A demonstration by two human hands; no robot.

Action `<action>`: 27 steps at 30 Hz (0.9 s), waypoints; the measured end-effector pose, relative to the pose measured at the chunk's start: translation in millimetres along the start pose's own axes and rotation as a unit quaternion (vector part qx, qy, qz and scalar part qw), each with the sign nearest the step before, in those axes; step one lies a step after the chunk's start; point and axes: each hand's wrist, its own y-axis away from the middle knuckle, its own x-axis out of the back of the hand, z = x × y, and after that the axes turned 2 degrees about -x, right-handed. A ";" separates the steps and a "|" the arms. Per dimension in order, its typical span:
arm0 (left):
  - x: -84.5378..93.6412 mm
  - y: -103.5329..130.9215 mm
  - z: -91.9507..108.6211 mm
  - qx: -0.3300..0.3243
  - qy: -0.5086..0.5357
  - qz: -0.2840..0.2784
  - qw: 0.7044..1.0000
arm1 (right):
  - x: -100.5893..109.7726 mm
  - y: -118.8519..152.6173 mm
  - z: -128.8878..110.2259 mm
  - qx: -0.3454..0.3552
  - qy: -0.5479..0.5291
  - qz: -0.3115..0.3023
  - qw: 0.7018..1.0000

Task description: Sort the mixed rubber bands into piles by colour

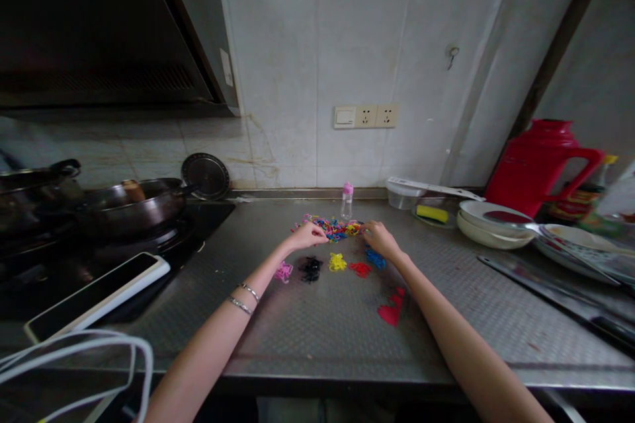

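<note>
Head view: a mixed heap of coloured bands lies toward the back edge of the metal counter, in front of a small clear bottle with a pink cap. The left hand is at the heap's left part, thumb and fingers drawn close together; I cannot tell whether a band is between them. The right hand curls at the heap's right end, its fingertips partly hidden, so its grip and anything in it cannot be told.

Nearer the front edge, small single-colour piles form a row from left to right: pink pile, black pile, yellow pile, red pile and blue pile, the last just beside the right hand. Red flat pieces lie closer still to that edge, near the right forearm. Toward the back right corner stands a red jug, with white bowls beside it.
</note>
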 end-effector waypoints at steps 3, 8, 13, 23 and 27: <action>3.8 2.1 3.0 0.003 0.018 0.027 0.999 | -0.8 -0.4 0.4 0.002 0.005 -0.004 1.000; 6.6 4.6 6.4 0.017 0.024 0.057 0.998 | -0.4 0.2 -0.5 -0.014 0.022 -0.006 1.000; 6.3 4.7 5.6 0.017 0.034 0.063 0.997 | 0.0 2.6 -3.9 -0.007 0.034 -0.008 0.999; 7.9 3.2 -1.1 0.016 0.044 0.071 0.996 | 0.9 3.7 -12.0 -0.029 0.067 -0.008 0.997; 9.8 4.1 -3.6 0.012 0.053 0.072 0.996 | 1.3 3.2 -13.6 -0.024 0.076 -0.006 0.997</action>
